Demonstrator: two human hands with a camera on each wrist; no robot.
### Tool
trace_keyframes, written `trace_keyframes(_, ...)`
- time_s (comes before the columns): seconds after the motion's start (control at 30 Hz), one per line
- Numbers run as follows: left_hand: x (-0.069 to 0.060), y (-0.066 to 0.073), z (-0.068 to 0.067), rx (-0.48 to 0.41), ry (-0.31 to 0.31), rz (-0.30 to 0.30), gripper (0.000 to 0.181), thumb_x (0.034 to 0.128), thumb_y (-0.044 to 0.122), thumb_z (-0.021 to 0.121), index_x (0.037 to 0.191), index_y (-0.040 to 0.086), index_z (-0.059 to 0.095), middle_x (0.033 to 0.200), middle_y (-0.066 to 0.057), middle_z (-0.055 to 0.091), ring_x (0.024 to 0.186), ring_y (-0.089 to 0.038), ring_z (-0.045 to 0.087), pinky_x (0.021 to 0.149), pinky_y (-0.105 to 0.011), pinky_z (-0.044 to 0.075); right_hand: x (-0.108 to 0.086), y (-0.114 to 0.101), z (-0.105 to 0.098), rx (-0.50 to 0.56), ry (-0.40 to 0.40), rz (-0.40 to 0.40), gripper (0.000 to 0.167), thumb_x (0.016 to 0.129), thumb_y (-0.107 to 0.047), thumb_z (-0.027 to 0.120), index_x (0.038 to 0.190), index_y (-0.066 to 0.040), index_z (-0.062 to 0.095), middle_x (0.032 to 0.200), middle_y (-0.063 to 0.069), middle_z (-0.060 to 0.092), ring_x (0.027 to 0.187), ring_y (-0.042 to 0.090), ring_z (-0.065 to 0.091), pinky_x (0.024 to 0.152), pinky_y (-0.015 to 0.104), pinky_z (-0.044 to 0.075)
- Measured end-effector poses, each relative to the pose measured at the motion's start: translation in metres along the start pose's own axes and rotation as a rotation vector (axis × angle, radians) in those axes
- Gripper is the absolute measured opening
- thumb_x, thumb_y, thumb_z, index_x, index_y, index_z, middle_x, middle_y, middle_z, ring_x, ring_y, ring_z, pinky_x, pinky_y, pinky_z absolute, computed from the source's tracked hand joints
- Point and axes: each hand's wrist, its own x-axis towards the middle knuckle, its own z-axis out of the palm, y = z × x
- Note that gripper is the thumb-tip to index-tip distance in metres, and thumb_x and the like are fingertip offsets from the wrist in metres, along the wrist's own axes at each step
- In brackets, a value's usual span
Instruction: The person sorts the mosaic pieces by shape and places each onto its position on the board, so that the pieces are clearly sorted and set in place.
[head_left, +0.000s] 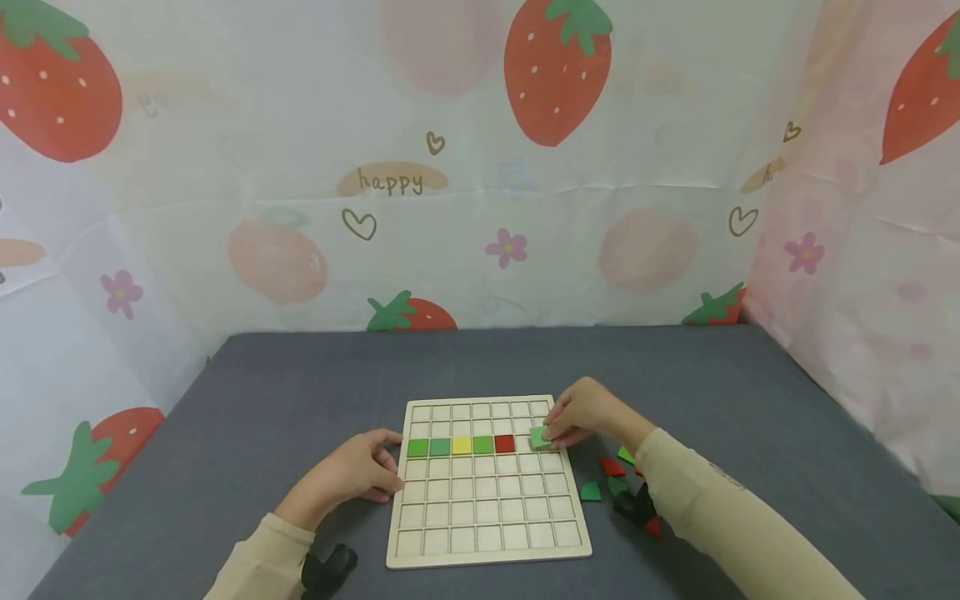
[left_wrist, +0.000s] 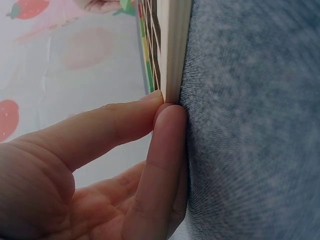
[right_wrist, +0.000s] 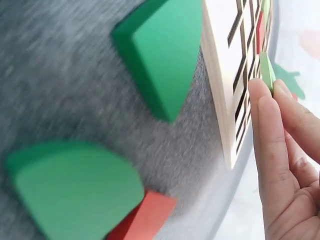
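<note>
A pale wooden grid board (head_left: 489,538) lies on the grey cloth. One row holds square tiles in green, yellow and red, including a yellow tile (head_left: 461,445) and a red tile (head_left: 505,443). At the board's left edge, my left hand (head_left: 352,468) touches the side with thumb and a finger, seen close in the left wrist view. Over the right end of that row, my right hand (head_left: 588,410) pinches a light green tile (head_left: 537,437) between thumb and fingers. The right wrist view shows this tile tilted above the grid; whether it touches the board I cannot tell.
Right of the board lie several loose green and red pieces, among them a green piece with a curved side (head_left: 591,492) and a red piece (head_left: 612,466), partly behind a black wrist strap (head_left: 636,503). A strawberry-printed curtain (head_left: 480,250) encloses the table's back and sides.
</note>
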Motion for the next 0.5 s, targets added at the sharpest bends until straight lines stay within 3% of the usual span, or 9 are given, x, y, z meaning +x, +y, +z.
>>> trace_keyframes(0.5, 0.001, -0.001, 0.0, 0.011, -0.01, 0.01, 0.071, 0.08, -0.006, 0.075, 0.143, -0.007, 0.043, 0.088, -0.012, 0.058, 0.072, -0.02, 0.064, 0.063, -0.034, 0.059, 0.004, -0.006, 0.014, -0.019, -0.007, -0.007, 0.01, 0.076, 0.002, 0.082, 0.084, 0.002, 0.076, 0.072, 0.013, 0.075, 0.057, 0.016, 0.071, 0.059, 0.03, 0.061)
